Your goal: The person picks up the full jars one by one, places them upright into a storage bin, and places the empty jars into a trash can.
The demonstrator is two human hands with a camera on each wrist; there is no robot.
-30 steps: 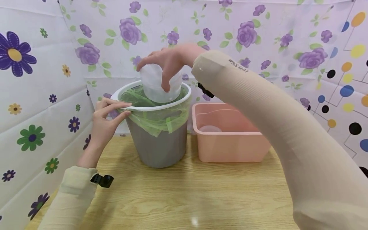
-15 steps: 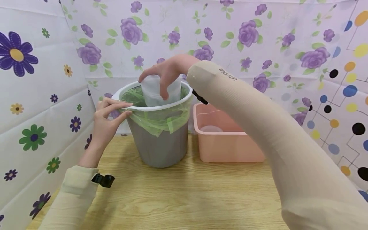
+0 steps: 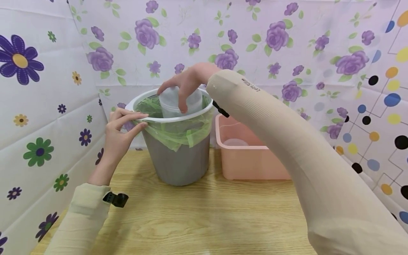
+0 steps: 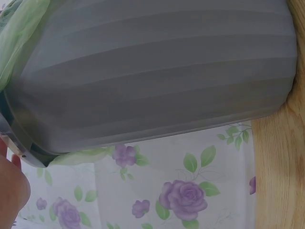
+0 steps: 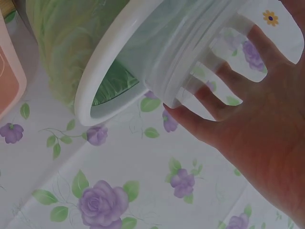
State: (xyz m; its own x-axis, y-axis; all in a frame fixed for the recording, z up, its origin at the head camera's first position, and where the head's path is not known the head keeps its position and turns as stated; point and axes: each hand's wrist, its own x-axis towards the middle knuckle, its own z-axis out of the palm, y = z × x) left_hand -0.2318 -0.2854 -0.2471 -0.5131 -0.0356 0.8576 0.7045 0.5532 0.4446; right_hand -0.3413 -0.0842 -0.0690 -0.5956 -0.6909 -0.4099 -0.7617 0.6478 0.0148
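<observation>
A grey trash can with a white rim ring stands on the table, lined with a green plastic bag folded over its edge. At the near left of the rim, my left hand pinches the ring between thumb and fingers. My right hand reaches over from above and grips a translucent round plastic container, fingers spread around its upper end. The container's lower part is inside the can's mouth, hidden by the rim. In the right wrist view the ridged container tilts across the rim.
Right of the trash can stands a pink plastic basin, partly behind my right forearm. A round translucent item lies in it. Both stand on a wooden table, with flowered cloth hanging behind and to the left.
My right hand has moved down with the plastic container, which sits deeper in the trash can's mouth. The left hand keeps its hold on the rim.
</observation>
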